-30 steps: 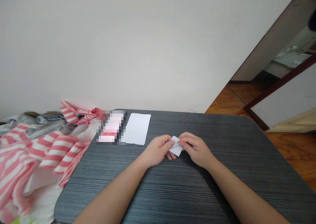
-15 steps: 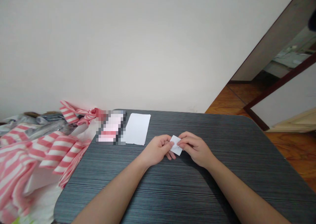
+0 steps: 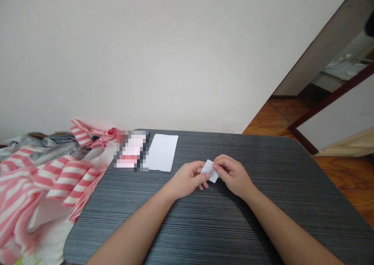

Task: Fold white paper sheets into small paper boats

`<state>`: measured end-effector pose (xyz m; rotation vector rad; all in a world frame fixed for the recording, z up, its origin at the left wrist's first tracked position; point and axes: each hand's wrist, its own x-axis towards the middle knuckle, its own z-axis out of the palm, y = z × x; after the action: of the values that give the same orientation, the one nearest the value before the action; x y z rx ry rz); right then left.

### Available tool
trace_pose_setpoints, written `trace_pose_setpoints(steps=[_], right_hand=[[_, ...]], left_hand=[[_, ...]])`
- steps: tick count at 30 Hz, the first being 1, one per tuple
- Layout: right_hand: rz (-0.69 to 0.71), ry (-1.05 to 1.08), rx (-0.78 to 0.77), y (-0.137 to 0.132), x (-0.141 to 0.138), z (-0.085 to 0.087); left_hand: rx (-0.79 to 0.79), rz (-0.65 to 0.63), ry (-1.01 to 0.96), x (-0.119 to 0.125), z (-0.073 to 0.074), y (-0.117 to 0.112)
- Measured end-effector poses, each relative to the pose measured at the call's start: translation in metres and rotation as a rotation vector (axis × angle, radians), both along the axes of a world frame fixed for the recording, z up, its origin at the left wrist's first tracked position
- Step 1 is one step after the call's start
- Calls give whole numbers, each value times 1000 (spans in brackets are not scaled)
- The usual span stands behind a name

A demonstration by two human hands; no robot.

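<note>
Both hands meet near the middle of the dark grey, finely ribbed surface [image 3: 187,234], forearms angling in from its near edge. The small white paper piece [image 3: 209,171], tilted like a diamond, sits between them, and it may be folded, though any creases are too small to tell. The left hand [image 3: 187,178] is curled, with its thumb and fingertips pinching the paper's left side. The right hand [image 3: 232,175] is also curled, its fingertips pressed onto the paper's right side. Neither hand is spread. The paper stays just above the surface or barely touching it; the view cannot settle which. Working with the hands close together and the wrists low gives the small paper steady support from both sides, and the fingertips leave part of its face showing. Toward the far edge lie a flat white rectangular paper sheet [image 3: 161,152] and, just to its left, a pixelated, pink-and-white rectangular object [image 3: 131,150]. A heap of pink-and-white striped fabric [image 3: 58,183] spills past the surface's left edge, well away from both hands. Orange-brown wooden flooring [image 3: 344,179] shows beyond the right edge.
</note>
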<state>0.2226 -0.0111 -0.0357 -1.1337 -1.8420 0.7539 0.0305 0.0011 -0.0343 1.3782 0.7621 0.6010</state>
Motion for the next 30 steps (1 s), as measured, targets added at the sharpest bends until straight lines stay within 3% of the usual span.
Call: trace_pose_setpoints(steps=[21, 30], right_hand=[[-20, 125, -217, -2, -1, -10], [65, 251, -322, 0, 0, -11]], left_hand=[[14, -21, 37, -1, -2, -1], [-23, 29, 4, 0, -4, 0]])
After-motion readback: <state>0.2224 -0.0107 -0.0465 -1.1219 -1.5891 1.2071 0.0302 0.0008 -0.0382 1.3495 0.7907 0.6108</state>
